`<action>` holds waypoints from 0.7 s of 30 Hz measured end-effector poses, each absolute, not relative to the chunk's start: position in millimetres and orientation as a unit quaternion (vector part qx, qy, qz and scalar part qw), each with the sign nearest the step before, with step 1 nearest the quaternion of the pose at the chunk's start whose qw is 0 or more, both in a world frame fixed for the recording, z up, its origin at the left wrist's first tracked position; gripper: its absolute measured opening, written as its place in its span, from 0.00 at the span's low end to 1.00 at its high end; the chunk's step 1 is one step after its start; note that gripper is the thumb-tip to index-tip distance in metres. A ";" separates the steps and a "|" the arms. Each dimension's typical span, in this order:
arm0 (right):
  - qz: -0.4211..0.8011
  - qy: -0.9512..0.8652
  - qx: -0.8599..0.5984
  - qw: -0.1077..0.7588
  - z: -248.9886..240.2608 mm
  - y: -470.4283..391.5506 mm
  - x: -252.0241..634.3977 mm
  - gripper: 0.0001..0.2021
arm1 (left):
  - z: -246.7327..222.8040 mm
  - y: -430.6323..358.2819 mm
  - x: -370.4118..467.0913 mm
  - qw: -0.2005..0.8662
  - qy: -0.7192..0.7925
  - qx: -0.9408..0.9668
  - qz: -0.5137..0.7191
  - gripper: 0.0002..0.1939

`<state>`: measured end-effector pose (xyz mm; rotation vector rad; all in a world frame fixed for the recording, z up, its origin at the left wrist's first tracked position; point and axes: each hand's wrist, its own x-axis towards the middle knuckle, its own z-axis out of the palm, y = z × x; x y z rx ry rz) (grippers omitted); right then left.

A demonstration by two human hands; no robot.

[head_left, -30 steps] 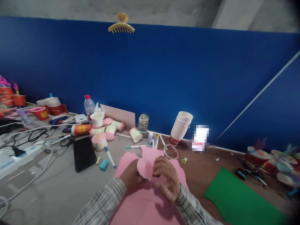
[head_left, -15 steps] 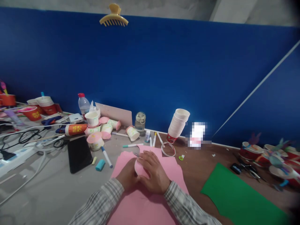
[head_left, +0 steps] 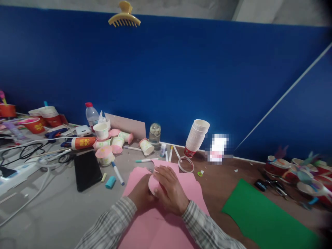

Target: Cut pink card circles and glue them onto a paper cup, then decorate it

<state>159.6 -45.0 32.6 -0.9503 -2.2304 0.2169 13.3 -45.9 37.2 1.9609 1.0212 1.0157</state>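
Note:
Both hands meet over a large pink sheet (head_left: 155, 231) at the lower middle. My left hand (head_left: 142, 194) is wrapped round a small pink-topped piece (head_left: 153, 184), its fingers partly hidden beneath. My right hand (head_left: 171, 190) lies over the same piece from the right, its fingers pressed together and its thumb on the pink surface. What lies under the pink top is hidden by the hands. Another pink sheet piece (head_left: 171, 166) lies just beyond the fingers.
Left of the hands lie a black phone (head_left: 87, 170), a blue marker (head_left: 118, 173) and pink-trimmed paper cups (head_left: 105, 155). Behind stand a glass jar (head_left: 155, 134) and a leaning cup stack (head_left: 197, 136). Green sheet (head_left: 267, 218) and scissors (head_left: 278, 189) are right.
My right thumb has moved up onto the pink surface, and the right fingers have shifted slightly right, baring more of it. The view has tilted slightly.

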 end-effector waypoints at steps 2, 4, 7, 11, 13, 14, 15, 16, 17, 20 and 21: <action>0.085 -0.857 -0.378 0.341 29.5 -44.2 156.8 0.19 | 36.0 -45.0 11.6 0.347 0.390 0.756 0.395 0.23; 0.088 -0.853 -0.381 0.344 26.8 -43.8 154.8 0.19 | 35.4 -44.6 10.6 0.348 0.396 0.752 0.396 0.25; 0.091 -0.850 -0.379 0.354 25.2 -43.7 153.9 0.19 | 36.1 -44.5 11.1 0.346 0.392 0.755 0.396 0.24; 0.104 -0.851 -0.377 0.351 26.4 -44.0 153.7 0.19 | 37.3 -45.0 12.7 0.358 0.379 0.754 0.400 0.23; 0.117 -0.851 -0.378 0.345 26.9 -44.5 153.1 0.19 | 37.8 -45.2 13.3 0.362 0.377 0.749 0.407 0.24; 0.123 -0.851 -0.378 0.344 26.8 -44.9 152.7 0.19 | 38.3 -45.4 13.6 0.365 0.376 0.748 0.408 0.24; 0.128 -0.850 -0.377 0.345 26.5 -45.4 152.5 0.19 | 38.7 -45.5 13.8 0.367 0.375 0.746 0.410 0.24; 0.133 -0.849 -0.375 0.348 26.1 -45.9 152.5 0.19 | 39.1 -45.7 14.0 0.369 0.375 0.746 0.409 0.24; 0.139 -0.847 -0.372 0.354 25.8 -46.3 153.0 0.19 | 39.1 -45.9 14.2 0.372 0.374 0.746 0.407 0.23; 0.179 -0.827 -0.363 0.391 26.4 -44.8 158.4 0.22 | 35.9 -45.4 12.5 0.391 0.384 0.735 0.398 0.19; 0.200 -0.807 -0.369 0.417 27.1 -42.7 161.7 0.22 | 33.3 -44.4 10.5 0.401 0.392 0.728 0.394 0.18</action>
